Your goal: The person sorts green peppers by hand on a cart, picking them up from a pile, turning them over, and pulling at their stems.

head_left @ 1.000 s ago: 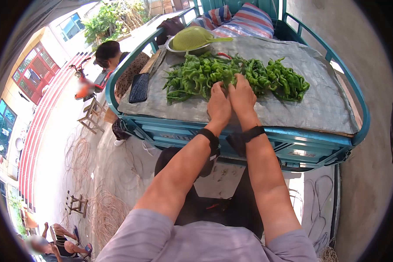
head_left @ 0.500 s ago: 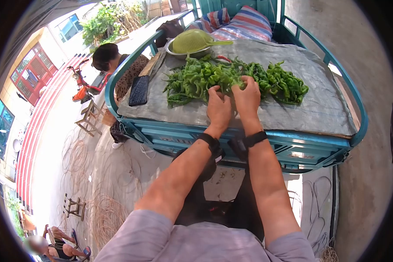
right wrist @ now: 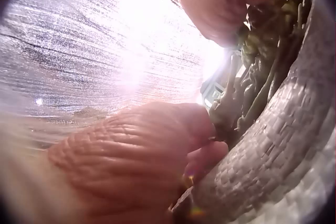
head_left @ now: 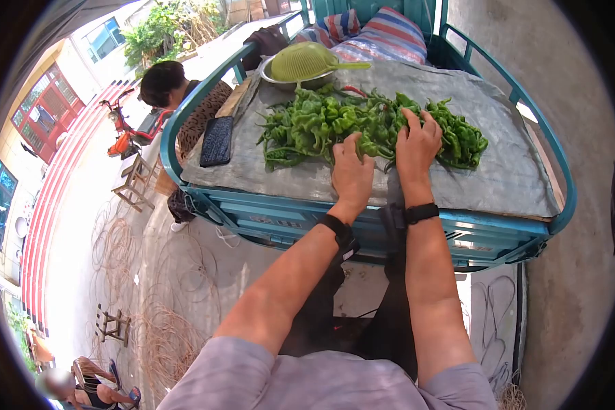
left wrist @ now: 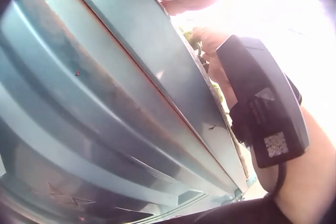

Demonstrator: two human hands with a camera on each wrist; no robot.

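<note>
From where I sit, the head view gives me the whole layout: green peppers (head_left: 318,119) heaped on a grey woven sheet (head_left: 512,164) over the back of a teal cart (head_left: 273,212). My left hand (head_left: 353,176) sits at the near edge of the heap, thumb standing apart from the fingers; whether a pepper lies between them, I cannot tell. My right hand (head_left: 418,147) lies further right, fingers spread over the peppers, tips apart. Only this view shows me the dark phone (head_left: 216,141) left of the heap, and the yellow-green colander (head_left: 302,61) upside down on a metal bowl (head_left: 266,76) behind it.

The left wrist view mostly fills with the cart's ridged teal panel, but it adds a black device (left wrist: 268,103) strapped to a wrist, with a square printed code that the head view does not let me make out. Just a sliver of green shows past the edge there. The right wrist view brings me the sheet's weave and some pepper stems close up, beside creased skin and strong glare
</note>
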